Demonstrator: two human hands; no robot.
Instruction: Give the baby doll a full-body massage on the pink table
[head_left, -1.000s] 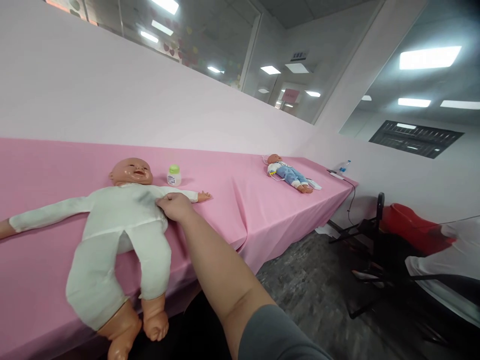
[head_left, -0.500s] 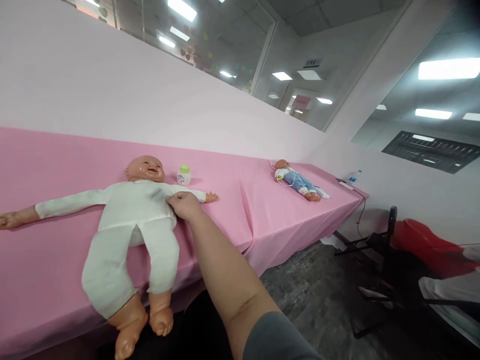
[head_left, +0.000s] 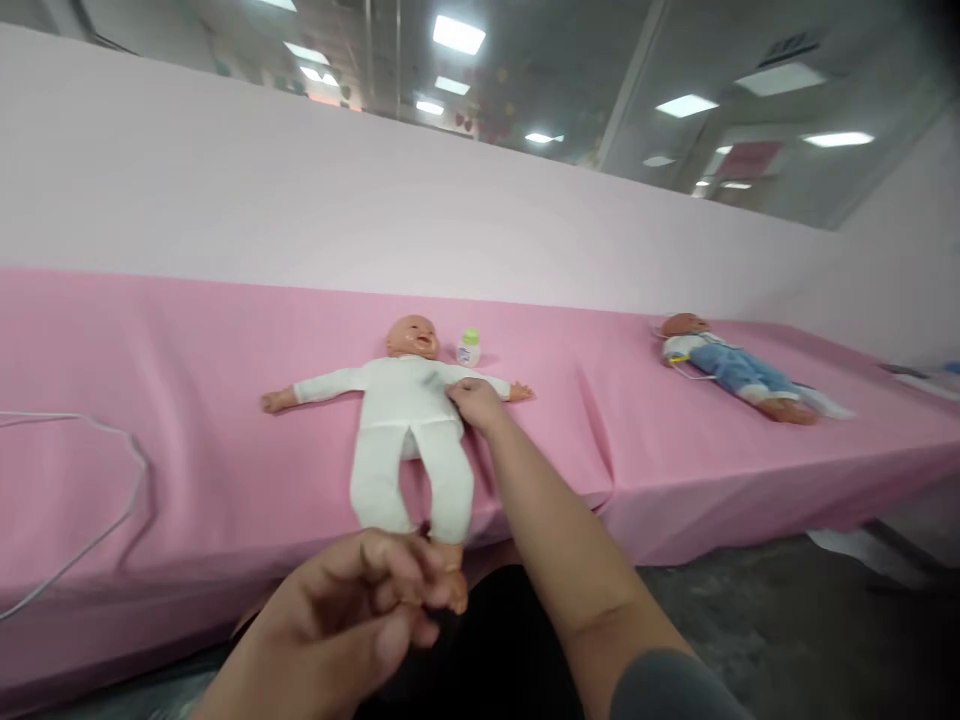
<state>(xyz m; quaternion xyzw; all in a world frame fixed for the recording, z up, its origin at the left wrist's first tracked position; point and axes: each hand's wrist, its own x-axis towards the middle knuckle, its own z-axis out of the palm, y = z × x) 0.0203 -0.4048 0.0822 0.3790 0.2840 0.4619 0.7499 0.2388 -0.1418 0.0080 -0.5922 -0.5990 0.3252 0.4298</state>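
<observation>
A baby doll [head_left: 405, 405] in a white top and trousers lies face up on the pink-covered table, arms spread. My right hand [head_left: 478, 402] is closed at the side of its chest, just below the outstretched arm. The fingertips pinch the white shirt [head_left: 409, 390], where a grey patch or fold shows beside them. My left hand [head_left: 337, 620] is in the foreground over the doll's feet, fingers loosely curled and apart from the thumb, slightly blurred. I see nothing in it. One of the doll's feet is partly hidden behind this hand.
A small bottle with a green cap [head_left: 469, 348] stands beside the doll's head. Farther right lies a second doll [head_left: 731, 365] in blue trousers, with thin tubing. A white cable [head_left: 139, 455] loops over the left of the pink cloth [head_left: 225, 480]. A wall with windows stands behind.
My left hand has come into view at the bottom. The view has swung left, showing the white cable. My right hand stays at the doll's side.
</observation>
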